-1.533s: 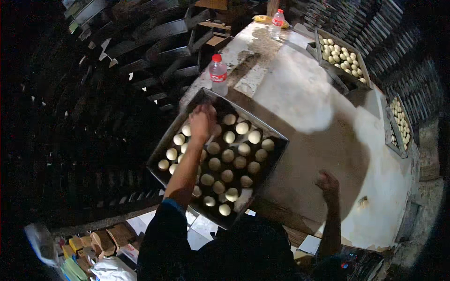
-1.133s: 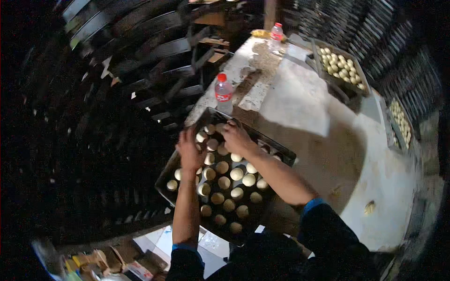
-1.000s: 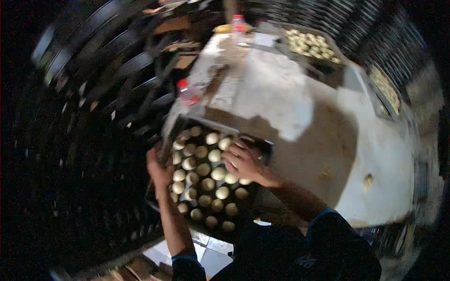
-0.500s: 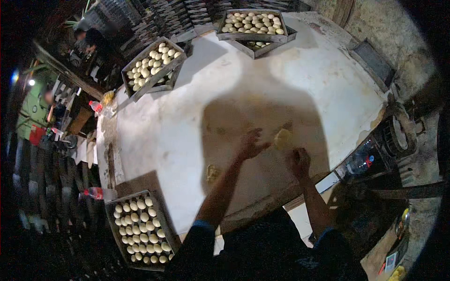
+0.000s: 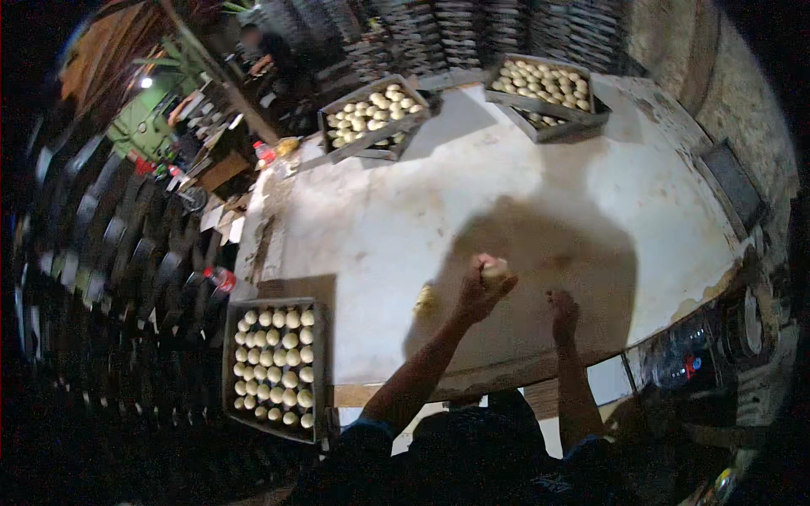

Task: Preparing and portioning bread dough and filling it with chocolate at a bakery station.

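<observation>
My left hand (image 5: 479, 297) is closed around a pale lump of dough (image 5: 495, 269), held over the shadowed middle of the white work table (image 5: 363, 228). Part of the lump is hidden by the fingers. To its right, apart from it, my right hand (image 5: 564, 315) has its fingers curled in, and nothing shows in them. A small yellowish scrap of dough (image 5: 424, 300) lies on the table left of my left hand. At the table's near left corner, a metal tray (image 5: 319, 371) holds rows of round pale dough balls (image 5: 274, 360).
Two stacks of trays with dough balls, a left one (image 5: 336, 152) and a right one (image 5: 540, 106), stand along the far edge. A dark tray (image 5: 732, 187) lies at the right edge. Red-labelled bottles (image 5: 221, 279) sit on the left. Another person (image 5: 274, 61) is in the far left background.
My left hand has closed on the pale dough that lay on the table between my hands. The whole view has shifted, with the table's things now further right.
</observation>
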